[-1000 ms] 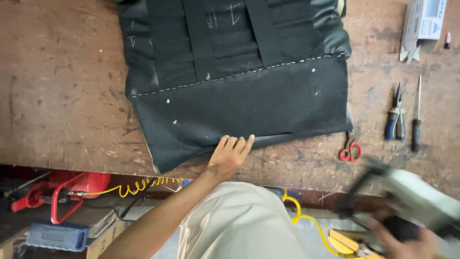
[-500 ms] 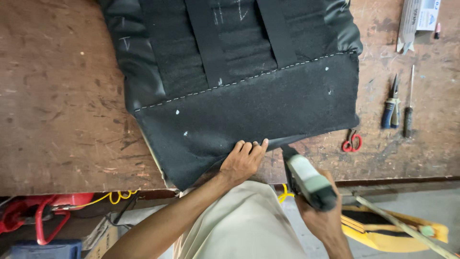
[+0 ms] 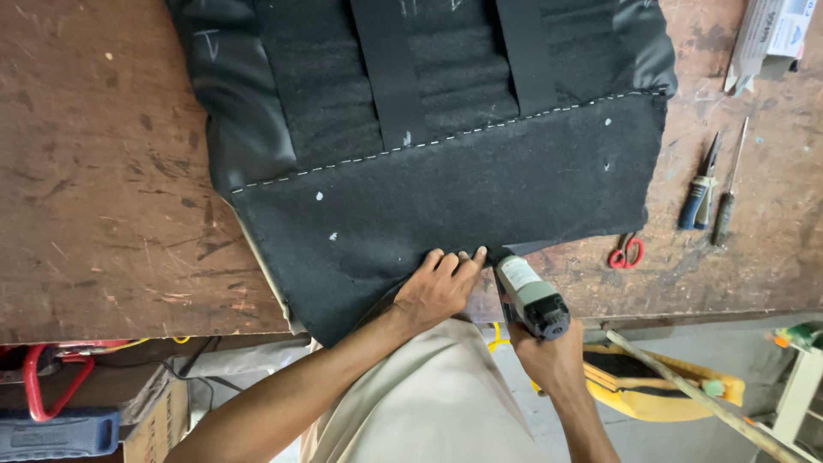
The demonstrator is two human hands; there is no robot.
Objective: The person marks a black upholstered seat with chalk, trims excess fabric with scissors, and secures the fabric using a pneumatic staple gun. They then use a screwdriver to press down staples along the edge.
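From the head view I saw the black seat cover (image 3: 446, 171) lying flat across the scarred wooden worktop (image 3: 103, 171), its near edge reaching the worktop's front lip and a line of white stitching running across its middle. Two broad black straps (image 3: 390, 69) ran up its padded upper half.

My left hand (image 3: 437, 287) was pressed flat on the cover's near edge, fingers together and stretched forward, pinning the felt rather than gripping it. My right hand (image 3: 549, 356) was closed round the handle of a grey staple gun (image 3: 530, 296), the tool's nose set against the fabric's edge just beside the left fingertips (nearly touching them, as far as I could tell). A yellow coiled hose (image 3: 495, 336) showed just below the tool.

To the right, well apart from the cover, a pair of red-handled scissors (image 3: 626, 251) lay on the wood, with blue-handled pliers (image 3: 699, 190) and a screwdriver (image 3: 727, 197) side by side beyond them. A cardboard box (image 3: 767, 39) sat at the far right corner.

Below the worktop's edge I could make out a red clamp-like handle (image 3: 43, 377) at left and a yellow-and-black bag (image 3: 651, 381) on the floor at right.
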